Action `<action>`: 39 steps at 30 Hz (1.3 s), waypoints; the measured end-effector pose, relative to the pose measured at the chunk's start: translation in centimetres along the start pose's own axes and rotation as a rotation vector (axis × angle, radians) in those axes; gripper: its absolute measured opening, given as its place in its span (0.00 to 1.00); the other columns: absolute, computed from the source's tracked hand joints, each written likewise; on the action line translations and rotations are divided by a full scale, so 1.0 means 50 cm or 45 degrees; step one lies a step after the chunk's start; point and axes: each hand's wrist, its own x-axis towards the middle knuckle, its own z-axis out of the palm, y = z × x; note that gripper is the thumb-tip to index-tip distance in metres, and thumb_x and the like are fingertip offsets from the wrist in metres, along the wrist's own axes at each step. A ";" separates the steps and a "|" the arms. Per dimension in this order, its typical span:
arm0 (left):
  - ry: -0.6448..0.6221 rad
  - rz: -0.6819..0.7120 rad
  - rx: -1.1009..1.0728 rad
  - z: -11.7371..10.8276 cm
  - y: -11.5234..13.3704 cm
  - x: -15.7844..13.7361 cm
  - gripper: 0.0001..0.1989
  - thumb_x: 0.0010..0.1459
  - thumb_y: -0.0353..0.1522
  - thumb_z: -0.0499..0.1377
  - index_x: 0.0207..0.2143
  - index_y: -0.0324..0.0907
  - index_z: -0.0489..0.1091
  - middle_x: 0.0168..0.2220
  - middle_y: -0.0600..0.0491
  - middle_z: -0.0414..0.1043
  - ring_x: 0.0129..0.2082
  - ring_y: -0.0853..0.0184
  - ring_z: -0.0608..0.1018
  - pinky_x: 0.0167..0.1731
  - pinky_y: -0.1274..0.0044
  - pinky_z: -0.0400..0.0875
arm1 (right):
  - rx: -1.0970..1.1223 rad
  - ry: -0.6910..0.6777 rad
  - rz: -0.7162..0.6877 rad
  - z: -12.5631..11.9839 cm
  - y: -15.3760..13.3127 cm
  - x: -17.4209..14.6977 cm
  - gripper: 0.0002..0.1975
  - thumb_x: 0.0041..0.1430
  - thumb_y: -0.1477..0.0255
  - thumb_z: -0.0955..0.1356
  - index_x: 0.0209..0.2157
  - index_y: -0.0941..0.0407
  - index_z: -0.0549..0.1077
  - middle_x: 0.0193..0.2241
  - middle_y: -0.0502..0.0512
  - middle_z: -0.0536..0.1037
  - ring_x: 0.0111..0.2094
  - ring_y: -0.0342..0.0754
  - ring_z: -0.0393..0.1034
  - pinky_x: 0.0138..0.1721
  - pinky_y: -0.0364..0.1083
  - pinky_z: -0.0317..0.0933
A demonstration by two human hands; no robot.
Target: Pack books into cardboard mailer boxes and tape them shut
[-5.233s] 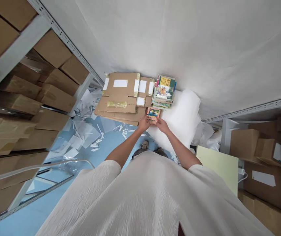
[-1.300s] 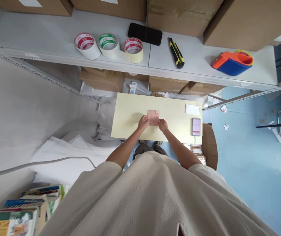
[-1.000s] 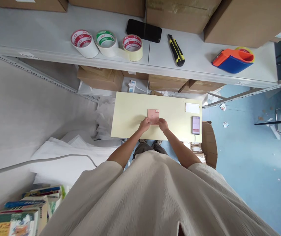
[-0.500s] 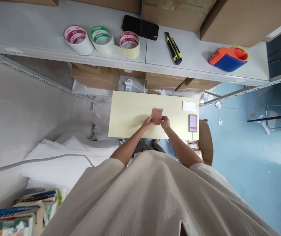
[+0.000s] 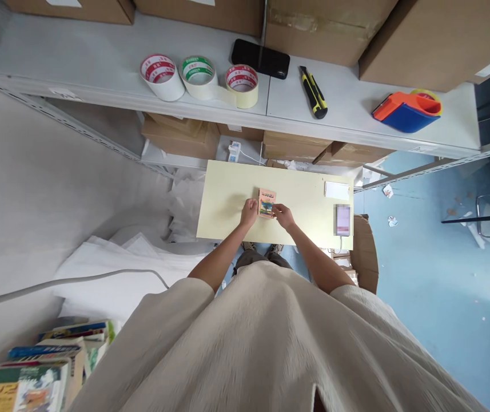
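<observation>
Beige shirt (image 5: 249,343) in the foreground, with stacked books (image 5: 34,366) at lower left. Beyond, the right hand (image 5: 283,216) pinches the right edge of the booklet (image 5: 266,200), picture cover up, over the middle of the table (image 5: 223,200); the left hand (image 5: 249,213), fingers curled, lies at its left edge, its grip unclear. Rightward on the table: tablet (image 5: 342,220) and, behind it, pad (image 5: 337,190). Farther, on the shelf (image 5: 90,63): tape rolls (image 5: 170,88), cutter (image 5: 313,94), dispenser (image 5: 411,113); boxes (image 5: 313,28) behind.
</observation>
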 end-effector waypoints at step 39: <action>-0.300 0.163 1.274 -0.302 -0.115 0.082 0.71 0.59 0.42 0.76 0.90 0.47 0.33 0.90 0.39 0.31 0.88 0.31 0.44 0.81 0.34 0.35 | -1.808 -0.617 -0.414 0.325 -0.202 0.062 0.54 0.67 0.74 0.68 0.89 0.53 0.44 0.90 0.60 0.39 0.87 0.68 0.38 0.82 0.70 0.42</action>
